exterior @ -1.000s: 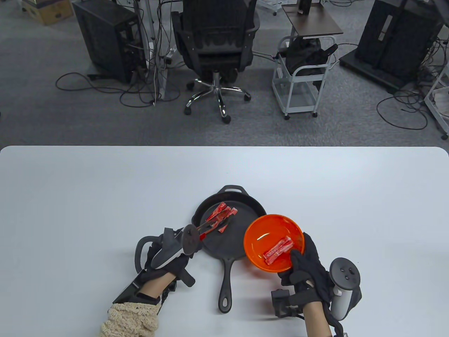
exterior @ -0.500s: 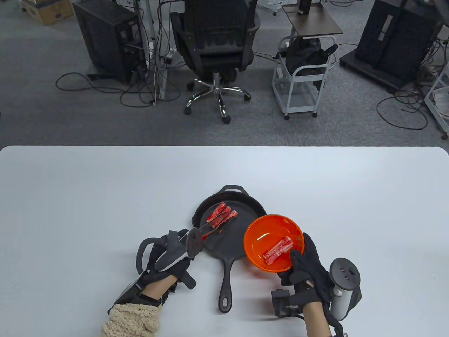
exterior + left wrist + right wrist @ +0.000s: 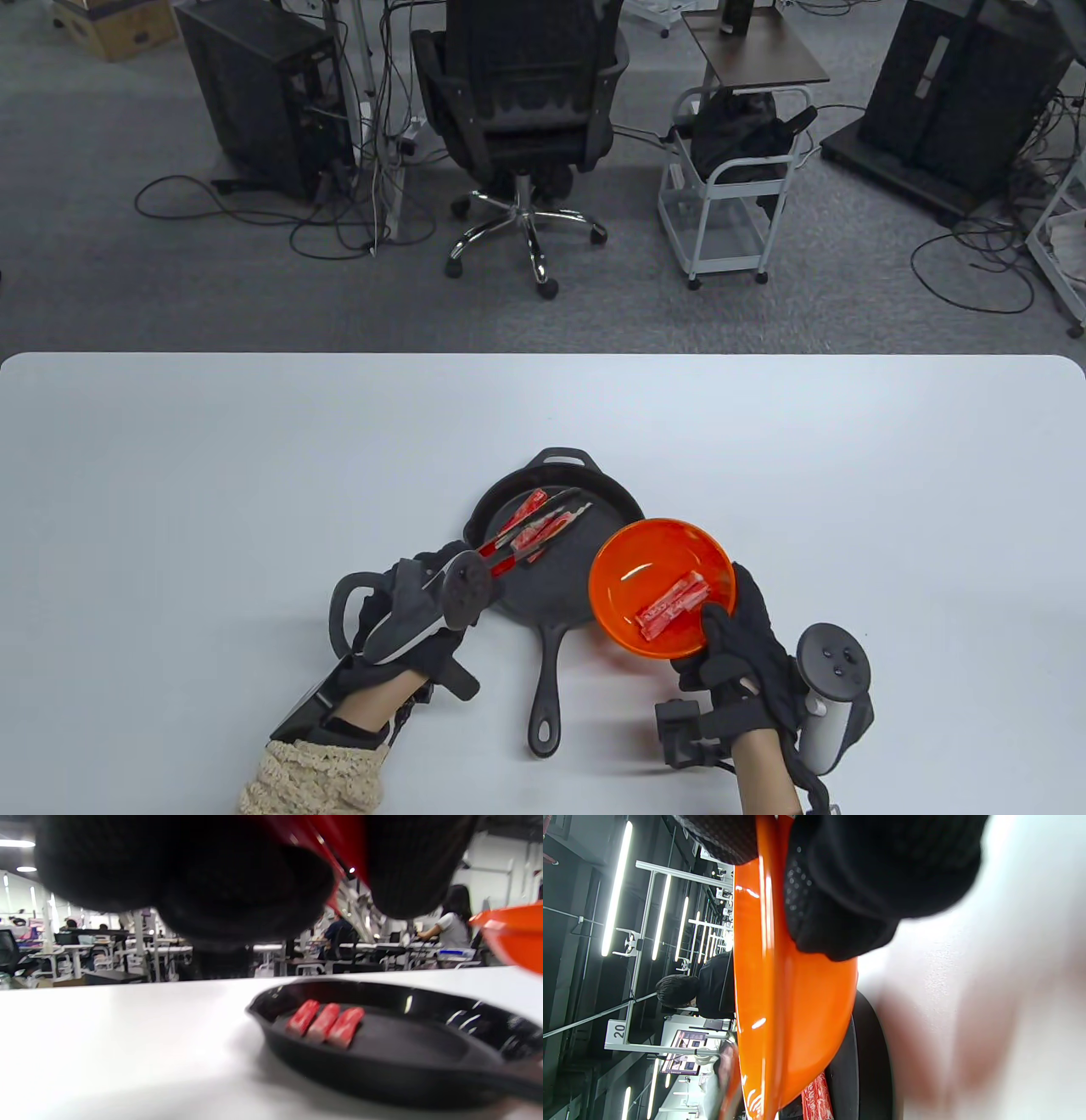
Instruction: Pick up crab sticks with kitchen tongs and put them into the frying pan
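A black cast-iron frying pan (image 3: 611, 505) sits at the table's near middle, and three red crab sticks (image 3: 534, 526) lie side by side in it (image 3: 324, 1022). My left hand (image 3: 437, 564) grips the red-handled metal tongs (image 3: 543, 522), whose arms stand apart and reach across the pan above those sticks. The tongs (image 3: 339, 844) pass between my gloved fingers. My right hand (image 3: 734, 615) grips the rim of an orange bowl (image 3: 632, 560), thumb inside, holding it over the pan's right edge. More crab sticks (image 3: 674, 604) lie in the bowl.
The pan's long handle (image 3: 547, 688) points toward me between my hands. The white table (image 3: 254, 467) stretches wide to the left, right and back. Beyond its far edge are an office chair (image 3: 522, 110), a cart and cables on the floor.
The tongs' tips drew back toward my left hand, then reached farther across the pan with the arms spread over the crab sticks. The bowl and my right hand stayed still.
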Demonstrator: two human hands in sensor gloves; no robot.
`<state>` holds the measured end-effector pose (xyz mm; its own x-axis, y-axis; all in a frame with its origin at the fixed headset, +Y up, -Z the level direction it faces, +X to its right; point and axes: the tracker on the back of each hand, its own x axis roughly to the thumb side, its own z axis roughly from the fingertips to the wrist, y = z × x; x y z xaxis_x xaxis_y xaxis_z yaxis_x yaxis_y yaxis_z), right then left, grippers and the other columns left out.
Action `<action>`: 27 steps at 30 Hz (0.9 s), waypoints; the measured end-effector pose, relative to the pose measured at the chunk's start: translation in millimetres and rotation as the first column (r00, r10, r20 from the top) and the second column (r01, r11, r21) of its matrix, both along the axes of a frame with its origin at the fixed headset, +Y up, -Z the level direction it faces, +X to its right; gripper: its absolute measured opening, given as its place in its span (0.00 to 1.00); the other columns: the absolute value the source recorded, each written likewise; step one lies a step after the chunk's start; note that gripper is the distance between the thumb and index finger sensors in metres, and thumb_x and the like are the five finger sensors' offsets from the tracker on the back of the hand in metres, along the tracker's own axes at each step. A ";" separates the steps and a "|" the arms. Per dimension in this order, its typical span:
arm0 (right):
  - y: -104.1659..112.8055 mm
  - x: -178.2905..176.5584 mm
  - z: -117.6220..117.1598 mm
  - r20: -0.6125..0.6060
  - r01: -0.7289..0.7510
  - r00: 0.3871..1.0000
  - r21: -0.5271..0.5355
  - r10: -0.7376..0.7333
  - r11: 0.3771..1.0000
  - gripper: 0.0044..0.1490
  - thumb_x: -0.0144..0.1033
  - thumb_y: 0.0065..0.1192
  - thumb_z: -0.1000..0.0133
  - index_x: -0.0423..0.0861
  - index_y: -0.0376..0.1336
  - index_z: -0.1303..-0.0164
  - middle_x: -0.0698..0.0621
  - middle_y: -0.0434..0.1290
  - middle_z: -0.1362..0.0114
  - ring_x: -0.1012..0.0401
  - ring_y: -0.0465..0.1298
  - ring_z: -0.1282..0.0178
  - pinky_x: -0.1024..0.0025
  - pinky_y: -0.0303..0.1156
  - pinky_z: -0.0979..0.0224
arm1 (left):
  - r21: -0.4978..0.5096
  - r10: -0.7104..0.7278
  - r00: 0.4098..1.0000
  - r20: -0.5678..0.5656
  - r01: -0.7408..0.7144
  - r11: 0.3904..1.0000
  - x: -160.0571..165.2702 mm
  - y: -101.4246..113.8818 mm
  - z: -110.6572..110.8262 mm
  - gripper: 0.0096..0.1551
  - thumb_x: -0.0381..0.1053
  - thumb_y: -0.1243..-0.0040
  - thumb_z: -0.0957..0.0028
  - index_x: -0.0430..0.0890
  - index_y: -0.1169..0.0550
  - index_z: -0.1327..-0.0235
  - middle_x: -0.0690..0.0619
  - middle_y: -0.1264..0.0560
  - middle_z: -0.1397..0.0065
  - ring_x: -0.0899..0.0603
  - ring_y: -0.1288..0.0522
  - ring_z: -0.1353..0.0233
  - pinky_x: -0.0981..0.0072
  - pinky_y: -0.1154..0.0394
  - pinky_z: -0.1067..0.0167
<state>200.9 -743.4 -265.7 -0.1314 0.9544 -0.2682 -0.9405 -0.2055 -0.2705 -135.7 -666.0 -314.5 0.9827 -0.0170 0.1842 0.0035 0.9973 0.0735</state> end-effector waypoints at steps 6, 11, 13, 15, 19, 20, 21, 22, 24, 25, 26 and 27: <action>-0.1 -0.2 0.1 -0.002 -0.001 1.000 0.000 0.001 1.000 0.41 0.33 0.54 0.41 0.45 0.48 0.15 0.29 0.66 0.26 0.51 0.84 0.70 0.78 0.85 0.73 | 0.050 0.033 0.994 0.104 -0.039 0.998 16.1 19.0 23.3 0.46 0.76 0.37 0.47 0.40 0.18 0.36 0.57 0.12 0.58 0.51 0.13 0.69 0.58 0.15 0.67; -0.1 -0.4 0.2 -0.001 -0.003 1.000 -0.001 0.003 1.000 0.41 0.33 0.54 0.40 0.45 0.48 0.15 0.29 0.66 0.25 0.52 0.84 0.70 0.78 0.85 0.73 | 0.022 0.042 0.980 0.196 -0.047 0.999 32.8 19.4 39.1 0.46 0.76 0.37 0.48 0.40 0.18 0.36 0.57 0.12 0.59 0.51 0.13 0.69 0.58 0.16 0.67; -0.3 -0.4 0.2 -0.004 -0.004 1.000 -0.001 0.004 1.000 0.41 0.34 0.53 0.40 0.45 0.48 0.15 0.29 0.66 0.25 0.52 0.84 0.70 0.78 0.85 0.72 | 0.030 0.020 0.973 0.228 -0.027 0.999 42.1 17.6 46.2 0.45 0.76 0.37 0.48 0.40 0.18 0.37 0.57 0.12 0.59 0.51 0.13 0.70 0.58 0.16 0.67; -0.3 0.1 0.4 -0.002 -0.003 1.000 -0.002 0.003 1.000 0.41 0.34 0.53 0.40 0.45 0.48 0.15 0.29 0.66 0.25 0.52 0.84 0.70 0.78 0.85 0.72 | 0.016 0.008 0.968 0.251 -0.012 1.000 48.3 16.0 49.8 0.45 0.76 0.37 0.48 0.40 0.18 0.37 0.57 0.12 0.59 0.51 0.13 0.70 0.58 0.15 0.68; 0.0 1.3 0.6 0.007 0.000 1.000 0.001 0.000 1.000 0.41 0.34 0.53 0.40 0.44 0.48 0.15 0.29 0.66 0.26 0.52 0.84 0.70 0.78 0.85 0.72 | -0.014 -0.010 0.962 0.273 0.015 1.000 54.6 10.0 51.8 0.46 0.76 0.37 0.48 0.40 0.18 0.37 0.57 0.12 0.59 0.51 0.13 0.70 0.58 0.16 0.68; 0.1 1.1 0.6 0.007 0.000 1.000 0.001 0.000 1.000 0.41 0.34 0.53 0.40 0.44 0.48 0.15 0.29 0.66 0.25 0.52 0.84 0.70 0.78 0.85 0.72 | -0.022 -0.007 0.961 0.278 0.013 1.000 55.0 9.0 52.0 0.46 0.76 0.37 0.48 0.39 0.18 0.37 0.57 0.12 0.60 0.51 0.13 0.70 0.58 0.15 0.68; 0.2 0.7 0.4 0.005 -0.001 1.000 0.002 0.001 1.000 0.41 0.34 0.53 0.40 0.44 0.48 0.15 0.29 0.66 0.26 0.52 0.84 0.70 0.78 0.85 0.72 | -0.036 -0.001 0.959 0.283 0.012 0.999 55.5 7.8 51.9 0.46 0.76 0.37 0.47 0.39 0.18 0.37 0.57 0.12 0.60 0.51 0.13 0.71 0.58 0.16 0.68; 0.3 0.2 0.3 0.002 -0.002 1.000 0.003 0.002 1.000 0.41 0.34 0.53 0.40 0.44 0.48 0.15 0.29 0.66 0.26 0.52 0.84 0.70 0.78 0.85 0.72 | -0.042 -0.001 0.958 0.285 0.013 0.999 55.8 7.3 52.0 0.46 0.76 0.37 0.48 0.39 0.18 0.38 0.57 0.12 0.60 0.51 0.13 0.71 0.58 0.15 0.68; 0.9 -1.5 0.0 -0.006 -0.011 1.000 0.004 0.011 1.000 0.41 0.34 0.53 0.40 0.45 0.48 0.15 0.29 0.66 0.26 0.52 0.84 0.70 0.78 0.85 0.72 | -0.043 -0.011 0.957 0.289 0.024 0.999 56.9 6.0 52.7 0.46 0.76 0.37 0.48 0.39 0.18 0.38 0.57 0.12 0.60 0.51 0.13 0.71 0.58 0.15 0.68; 1.0 -2.0 0.0 -0.009 -0.015 1.000 0.005 0.015 1.000 0.41 0.34 0.53 0.40 0.44 0.48 0.15 0.29 0.66 0.26 0.52 0.84 0.70 0.78 0.85 0.72 | -0.044 -0.016 0.957 0.289 0.030 0.999 57.7 5.4 52.8 0.46 0.76 0.37 0.48 0.39 0.17 0.38 0.57 0.12 0.60 0.52 0.13 0.71 0.58 0.15 0.68; 1.1 -2.2 0.0 -0.009 -0.016 1.000 0.005 0.016 1.000 0.41 0.34 0.53 0.40 0.45 0.48 0.15 0.29 0.66 0.26 0.52 0.84 0.70 0.78 0.85 0.72 | -0.048 -0.020 0.957 0.290 0.035 0.998 58.1 5.0 53.0 0.46 0.76 0.37 0.47 0.39 0.18 0.38 0.57 0.12 0.60 0.51 0.13 0.71 0.58 0.15 0.68; 1.2 -2.2 0.0 -0.010 -0.017 1.000 0.006 0.017 1.000 0.41 0.34 0.53 0.40 0.44 0.48 0.15 0.29 0.66 0.26 0.52 0.84 0.70 0.78 0.85 0.72 | -0.051 -0.022 0.956 0.291 0.038 0.998 58.7 4.3 53.0 0.46 0.77 0.38 0.47 0.39 0.18 0.37 0.57 0.12 0.59 0.51 0.13 0.70 0.58 0.16 0.68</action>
